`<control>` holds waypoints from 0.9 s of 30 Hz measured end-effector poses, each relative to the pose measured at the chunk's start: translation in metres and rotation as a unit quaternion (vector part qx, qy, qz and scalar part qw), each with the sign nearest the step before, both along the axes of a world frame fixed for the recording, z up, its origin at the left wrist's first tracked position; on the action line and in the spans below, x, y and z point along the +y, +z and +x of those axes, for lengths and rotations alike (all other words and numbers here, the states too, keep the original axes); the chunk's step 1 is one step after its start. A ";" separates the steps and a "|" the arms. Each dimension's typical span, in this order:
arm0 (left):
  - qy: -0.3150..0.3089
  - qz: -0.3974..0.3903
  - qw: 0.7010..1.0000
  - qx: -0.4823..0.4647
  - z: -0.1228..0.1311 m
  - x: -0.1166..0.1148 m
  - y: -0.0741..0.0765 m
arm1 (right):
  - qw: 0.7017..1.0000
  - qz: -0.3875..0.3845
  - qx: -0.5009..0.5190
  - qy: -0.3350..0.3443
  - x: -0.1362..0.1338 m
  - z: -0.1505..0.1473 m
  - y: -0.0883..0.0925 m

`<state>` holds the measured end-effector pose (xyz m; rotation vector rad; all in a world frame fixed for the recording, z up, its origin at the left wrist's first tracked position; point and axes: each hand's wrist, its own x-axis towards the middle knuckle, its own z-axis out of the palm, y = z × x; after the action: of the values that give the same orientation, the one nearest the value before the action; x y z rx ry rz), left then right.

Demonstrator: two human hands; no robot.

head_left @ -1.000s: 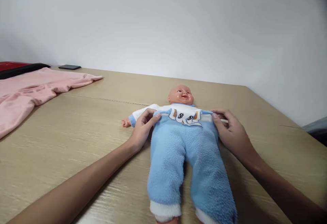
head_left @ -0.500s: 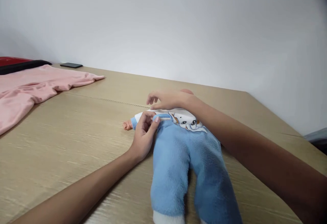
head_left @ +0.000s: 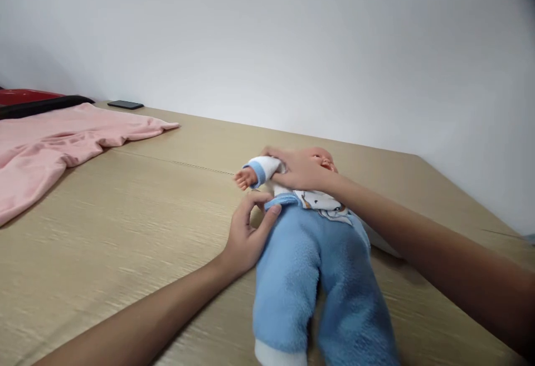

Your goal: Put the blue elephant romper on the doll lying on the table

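Note:
A baby doll (head_left: 322, 159) lies on its back on the table, its feet toward me. It wears a white top with blue cuffs and fuzzy blue overalls (head_left: 288, 277) with an animal face on the bib. My left hand (head_left: 251, 232) pinches the blue trim at the side of the overalls near the doll's waist. Reaching across the chest, my right hand (head_left: 298, 168) is wrapped round the doll's sleeved arm (head_left: 264, 166), which is lifted off the table. The doll's small hand (head_left: 244, 178) sticks out beyond the cuff. My right hand and forearm cover part of its chest.
Pink fabric (head_left: 75, 140) is spread over the table's left side. Behind it lie a dark flat phone-like object (head_left: 125, 105) and a red and black item (head_left: 29, 98). A white partition wall (head_left: 251, 54) rises along the table's back edge.
My right hand has closed on the doll's arm and raised it from the table. The doll's face has come into view. My left hand stays at the overalls' edge.

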<state>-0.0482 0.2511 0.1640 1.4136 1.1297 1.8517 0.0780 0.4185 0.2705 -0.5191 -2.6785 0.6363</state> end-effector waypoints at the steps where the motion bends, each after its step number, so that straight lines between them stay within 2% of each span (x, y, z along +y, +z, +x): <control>1: 0.003 0.014 1.000 0.000 0.000 -0.002 -0.002 | 0.999 -0.018 0.025 -0.019 0.002 0.007 -0.002; 5: 0.041 0.043 0.998 -0.018 0.002 -0.007 -0.009 | 0.993 -0.107 0.030 -0.026 0.007 0.025 -0.012; 8: 0.046 0.018 0.997 -0.056 0.001 -0.002 -0.001 | 0.990 -0.135 0.027 0.008 0.002 0.030 -0.014; 11: 0.005 -0.016 0.991 -0.129 -0.010 0.015 0.015 | 0.985 -0.164 0.028 0.047 -0.005 0.030 -0.012; 13: -0.037 -0.069 0.975 -0.209 -0.019 0.031 0.022 | 0.984 -0.164 0.017 0.067 -0.005 0.028 -0.011; 15: -0.075 -0.120 0.954 -0.263 -0.028 0.046 0.023 | 0.984 -0.160 -0.001 0.085 -0.004 0.026 -0.008; 17: -0.095 -0.141 0.946 -0.277 -0.032 0.056 0.020 | 0.979 -0.177 -0.028 0.094 -0.003 0.023 -0.005; 19: -0.110 -0.145 0.945 -0.272 -0.033 0.059 0.016 | 0.976 -0.200 -0.050 0.075 -0.009 0.021 0.000; 21: -0.129 -0.147 0.944 -0.265 -0.032 0.056 0.017 | 0.981 -0.187 -0.049 0.021 -0.022 0.019 0.005; 25: -0.172 -0.146 0.938 -0.263 -0.034 0.044 0.029 | 0.992 -0.063 -0.042 -0.104 -0.059 0.015 0.017; 27: -0.205 -0.164 0.926 -0.271 -0.038 0.039 0.034 | 0.988 -0.003 -0.062 -0.139 -0.075 0.013 0.022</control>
<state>-0.0862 0.2899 0.1984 0.7928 0.7432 1.5218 0.0906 0.3438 0.2927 -0.9411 -2.6475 0.5470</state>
